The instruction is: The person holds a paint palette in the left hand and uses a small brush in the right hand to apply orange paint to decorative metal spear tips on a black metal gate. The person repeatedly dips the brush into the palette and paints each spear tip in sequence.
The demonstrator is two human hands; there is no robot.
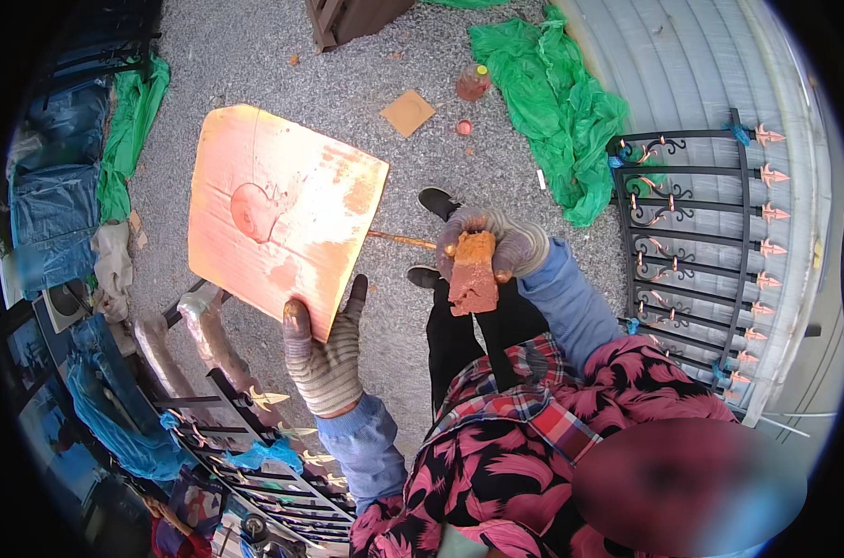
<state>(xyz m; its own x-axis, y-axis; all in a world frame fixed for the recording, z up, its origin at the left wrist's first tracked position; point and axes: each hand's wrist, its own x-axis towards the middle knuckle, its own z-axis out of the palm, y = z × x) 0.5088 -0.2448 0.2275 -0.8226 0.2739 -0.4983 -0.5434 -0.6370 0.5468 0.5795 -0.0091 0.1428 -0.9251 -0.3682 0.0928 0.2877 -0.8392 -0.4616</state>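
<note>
My left hand (pixel 327 358), in a striped knit glove with stained fingertips, grips the lower corner of a flat cardboard sheet (pixel 292 167). The thumb lies on its face. Copper-orange paint covers the sheet, with a wet, round puddle (pixel 252 213) near its middle. In my right hand (pixel 510 242), also gloved, is a sponge block (pixel 475 279), orange at the top and reddish-brown with paint below. A thin brown stick (pixel 403 240) runs from the sheet's right edge toward my right fingers; its ends are hidden.
Black metal fence panels with copper spear tips stand at the right (pixel 691 251) and lower left (pixel 254 456). Green plastic sheeting (pixel 552 112), a paint-stained jar (pixel 473 82), a small cap (pixel 464 127) and a cardboard square (pixel 408 112) lie on the ground. Another person's hand (pixel 166 511) shows lower left.
</note>
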